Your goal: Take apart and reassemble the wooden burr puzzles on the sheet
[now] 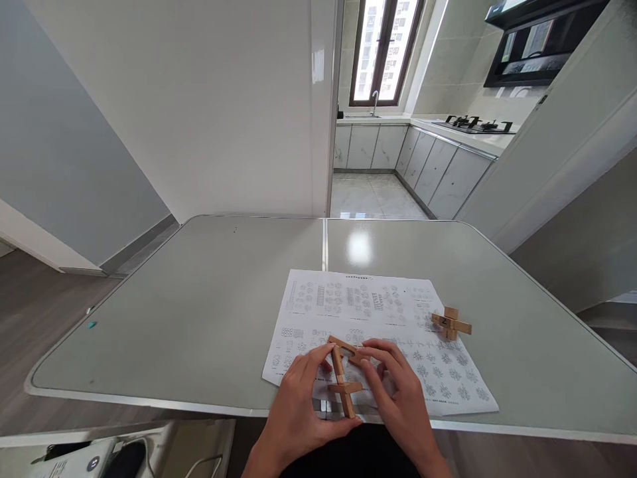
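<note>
Over the front edge of a printed instruction sheet (303, 312), my left hand (303, 405) grips a wooden puzzle assembly (341, 385) by its two ends, thumb at the bottom and fingers at the top. A short cross bar passes through its lower part. My right hand (398, 392) pinches a slotted wooden puzzle piece (343, 346) between thumb and fingers. That piece slants behind the top of the assembly; whether the two touch I cannot tell. On the sheet's right edge lies another wooden puzzle cross (450, 324) with dark digits on it.
The sheet lies on a grey-green table (199, 318) with a pale rim and a centre seam. A small teal bit (91, 324) is near the left edge. At lower left stands an open box or drawer (199, 438) with cables. A kitchen doorway is beyond.
</note>
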`<action>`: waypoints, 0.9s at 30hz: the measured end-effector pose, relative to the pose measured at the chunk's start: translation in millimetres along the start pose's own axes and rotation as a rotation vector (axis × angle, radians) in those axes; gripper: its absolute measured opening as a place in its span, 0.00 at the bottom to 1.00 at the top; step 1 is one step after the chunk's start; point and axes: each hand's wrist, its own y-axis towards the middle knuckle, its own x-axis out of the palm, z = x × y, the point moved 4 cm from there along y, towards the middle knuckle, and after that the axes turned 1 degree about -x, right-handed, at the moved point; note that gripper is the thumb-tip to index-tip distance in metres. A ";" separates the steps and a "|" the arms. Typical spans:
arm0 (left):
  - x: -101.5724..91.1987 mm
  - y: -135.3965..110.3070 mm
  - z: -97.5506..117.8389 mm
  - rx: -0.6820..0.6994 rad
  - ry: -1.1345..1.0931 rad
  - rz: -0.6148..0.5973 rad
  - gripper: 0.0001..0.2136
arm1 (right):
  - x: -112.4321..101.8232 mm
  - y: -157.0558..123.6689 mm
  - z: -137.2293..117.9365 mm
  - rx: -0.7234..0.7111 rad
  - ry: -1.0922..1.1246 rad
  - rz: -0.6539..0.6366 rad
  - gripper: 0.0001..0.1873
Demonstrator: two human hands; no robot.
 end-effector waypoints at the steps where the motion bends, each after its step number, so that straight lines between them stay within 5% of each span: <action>1: -0.1 0.0 0.1 -0.004 0.000 -0.003 0.49 | -2.0 -1.4 -1.4 -0.017 0.042 -0.019 0.13; 9: 0.3 0.0 -0.5 -0.011 0.007 -0.026 0.48 | -1.4 -1.0 -7.3 -0.104 0.226 -0.318 0.08; 27: -0.1 -1.7 2.6 0.111 0.056 0.030 0.49 | -0.3 -4.6 -2.1 -0.141 0.232 -0.333 0.07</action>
